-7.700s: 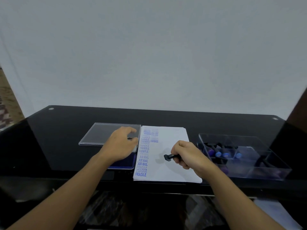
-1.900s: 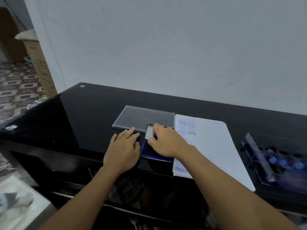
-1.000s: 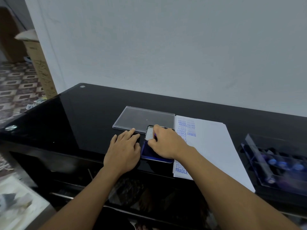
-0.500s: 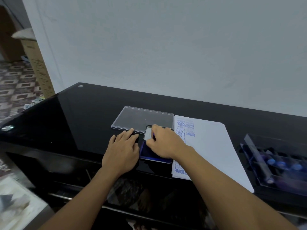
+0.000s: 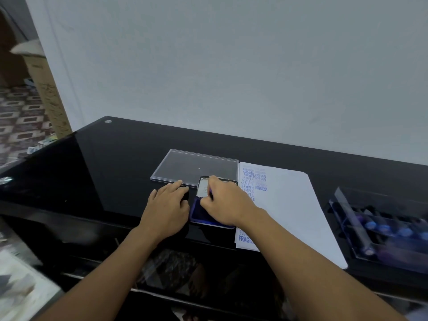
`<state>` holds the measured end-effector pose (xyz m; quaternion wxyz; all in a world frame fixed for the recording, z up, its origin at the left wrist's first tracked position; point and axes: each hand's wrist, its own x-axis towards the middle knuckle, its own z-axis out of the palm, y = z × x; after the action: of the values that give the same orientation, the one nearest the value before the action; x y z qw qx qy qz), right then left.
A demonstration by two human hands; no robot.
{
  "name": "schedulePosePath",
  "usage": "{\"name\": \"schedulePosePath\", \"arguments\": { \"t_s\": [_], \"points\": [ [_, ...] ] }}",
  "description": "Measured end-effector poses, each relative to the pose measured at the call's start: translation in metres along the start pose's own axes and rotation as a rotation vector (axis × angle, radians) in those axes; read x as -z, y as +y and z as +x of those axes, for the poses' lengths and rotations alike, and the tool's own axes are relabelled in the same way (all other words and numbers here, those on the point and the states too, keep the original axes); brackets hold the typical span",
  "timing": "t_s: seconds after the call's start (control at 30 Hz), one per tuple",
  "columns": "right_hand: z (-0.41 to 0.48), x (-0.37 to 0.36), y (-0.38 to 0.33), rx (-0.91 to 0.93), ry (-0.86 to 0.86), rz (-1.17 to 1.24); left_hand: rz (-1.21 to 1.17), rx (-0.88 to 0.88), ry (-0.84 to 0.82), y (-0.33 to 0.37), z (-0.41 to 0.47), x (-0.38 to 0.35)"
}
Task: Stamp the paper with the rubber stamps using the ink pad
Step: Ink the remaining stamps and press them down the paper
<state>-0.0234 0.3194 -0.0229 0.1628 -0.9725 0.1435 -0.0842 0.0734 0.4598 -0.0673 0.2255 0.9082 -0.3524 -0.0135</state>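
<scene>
Over the ink pad [image 5: 201, 214], at the near edge of the bench [image 5: 111, 172], the right hand [image 5: 225, 202] hovers with its fingers curled, apparently pinching a rubber stamp [image 5: 210, 190], of which only a purple sliver shows between the fingertips. Several seconds ago this hand held the stamp above the paper [image 5: 289, 205]; it has since crossed to the pad and has barely stirred over the last couple of seconds, which suggests the stamp is being loaded with ink for another print. The left hand [image 5: 166, 207] lies flat and relaxed on the bench just beside the pad, holding nothing and unmoved over that stretch. The pad's metal lid [image 5: 203, 186] stands open at its far end. The paper lies just right of the pad, with a column of blue prints down its left side and most of the sheet unstamped, so plenty of the task remains. Behind the pad rests a clear plastic cover [image 5: 196, 166]; far right, a clear tray [image 5: 382, 230] holds more stamps. The bench is glossy black glass against a pale wall, with patterned floor tiles [image 5: 20, 117] and a cardboard box [image 5: 51, 93] off to the left.
</scene>
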Motion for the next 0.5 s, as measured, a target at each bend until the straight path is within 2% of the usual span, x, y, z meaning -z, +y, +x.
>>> {"name": "schedulePosePath", "arguments": {
  "t_s": [0.4, 0.5],
  "points": [
    [0.001, 0.017, -0.005, -0.037, -0.100, 0.023, -0.146, -0.058, 0.039, 0.031, 0.014, 0.025],
    [-0.001, 0.032, 0.001, -0.088, -0.034, 0.130, -0.180, -0.054, 0.042, 0.040, 0.023, 0.033]
  ]
}}
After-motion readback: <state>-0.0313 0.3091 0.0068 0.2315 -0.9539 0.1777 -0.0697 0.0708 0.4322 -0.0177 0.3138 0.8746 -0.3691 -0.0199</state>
